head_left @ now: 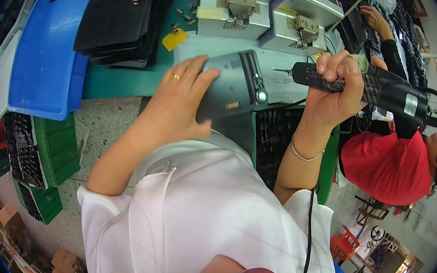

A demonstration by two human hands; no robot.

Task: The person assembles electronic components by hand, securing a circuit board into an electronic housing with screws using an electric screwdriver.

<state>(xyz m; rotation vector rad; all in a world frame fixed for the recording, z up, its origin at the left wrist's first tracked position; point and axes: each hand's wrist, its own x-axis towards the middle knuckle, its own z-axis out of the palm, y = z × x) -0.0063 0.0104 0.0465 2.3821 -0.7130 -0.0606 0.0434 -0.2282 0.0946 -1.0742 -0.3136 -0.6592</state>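
Observation:
My left hand [182, 97] lies with spread fingers on a flat dark grey panel [224, 75], its thumb apart near the panel's close edge. Along the panel's right side runs a black strip with metal fittings [255, 76]. A small copper-coloured cylinder [232, 106] sits near the panel's close edge. My right hand [343, 78] is closed around a black corded electric screwdriver [400, 98], held nearly level above the bench. Its thin bit [281, 70] points left, toward the strip, and appears apart from it. Whether a screw sits on the bit is too small to tell.
Behind the panel stand two white box machines [235, 17] with metal fittings. Loose small metal parts [185, 18] and a yellow card [174, 39] lie left of them. Further left are stacked black panels [113, 22] and a blue bin [41, 84]. A person in red [388, 161] is at right.

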